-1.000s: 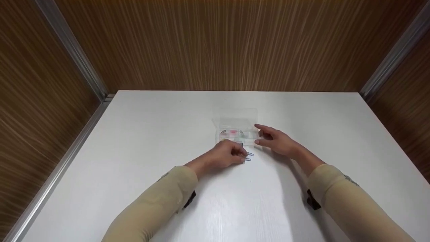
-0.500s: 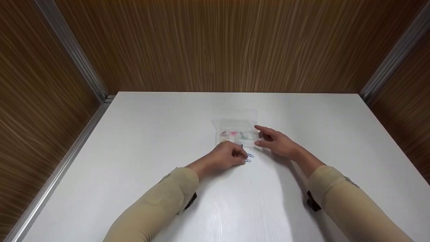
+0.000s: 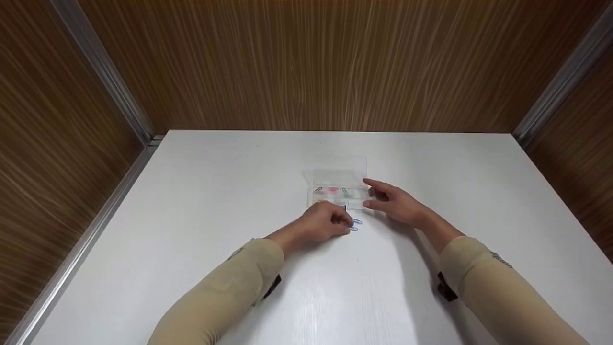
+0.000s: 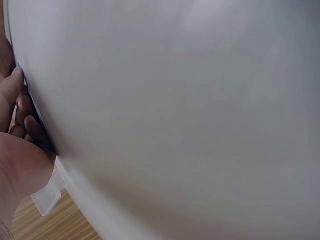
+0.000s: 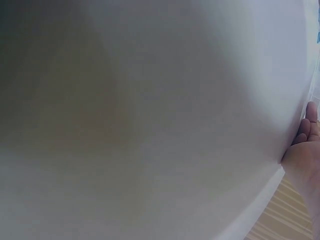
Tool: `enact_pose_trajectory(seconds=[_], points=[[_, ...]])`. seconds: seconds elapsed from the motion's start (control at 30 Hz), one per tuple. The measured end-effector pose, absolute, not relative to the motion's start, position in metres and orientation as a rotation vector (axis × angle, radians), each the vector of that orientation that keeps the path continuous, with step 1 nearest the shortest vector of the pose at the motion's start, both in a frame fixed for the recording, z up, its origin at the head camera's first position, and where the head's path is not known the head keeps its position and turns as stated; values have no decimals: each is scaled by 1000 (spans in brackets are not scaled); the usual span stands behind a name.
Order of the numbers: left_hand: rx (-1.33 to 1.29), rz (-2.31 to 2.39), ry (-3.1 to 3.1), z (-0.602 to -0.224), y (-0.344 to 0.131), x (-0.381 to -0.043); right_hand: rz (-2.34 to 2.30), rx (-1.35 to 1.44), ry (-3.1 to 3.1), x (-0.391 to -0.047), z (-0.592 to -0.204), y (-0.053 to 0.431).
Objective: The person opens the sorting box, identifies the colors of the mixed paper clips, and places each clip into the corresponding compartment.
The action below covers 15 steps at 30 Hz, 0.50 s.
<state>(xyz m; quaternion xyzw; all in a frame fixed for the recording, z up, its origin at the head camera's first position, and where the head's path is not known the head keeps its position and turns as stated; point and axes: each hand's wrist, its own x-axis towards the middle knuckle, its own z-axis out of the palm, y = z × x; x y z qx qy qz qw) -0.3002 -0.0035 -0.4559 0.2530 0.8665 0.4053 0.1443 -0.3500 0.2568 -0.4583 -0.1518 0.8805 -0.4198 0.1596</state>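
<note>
My left hand is low over the white table, thumb and fingertips together at two blue paper clips, the upper clip and the lower clip. In the left wrist view a sliver of blue clip shows at the thumb tip. Just behind, a clear plastic compartment box stands with its lid raised. My right hand is spread at the box's right side, thumb by the front corner and index finger by the lid. The left hand hides the box's front left part.
Inside the box are a dark clip, pink pieces and a green clip in separate compartments. White tabletop surrounds the box. Wood-grain panels enclose the table at the back and sides.
The view has shifted very slightly. Both hands, the box and the blue paper clips hold their places.
</note>
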Motion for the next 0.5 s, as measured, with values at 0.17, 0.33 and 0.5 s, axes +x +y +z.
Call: enact_pose_trajectory(seconds=[0.17, 0.33, 0.5], points=[[709, 1196, 2460, -454, -4, -298, -1232, -436, 2495, -350, -459, 258], [712, 1197, 2458, -453, -4, -297, -1246, -450, 2487, -350, -460, 258], [737, 1173, 2478, -453, -4, -298, -1246, -463, 2494, -351, -461, 258]])
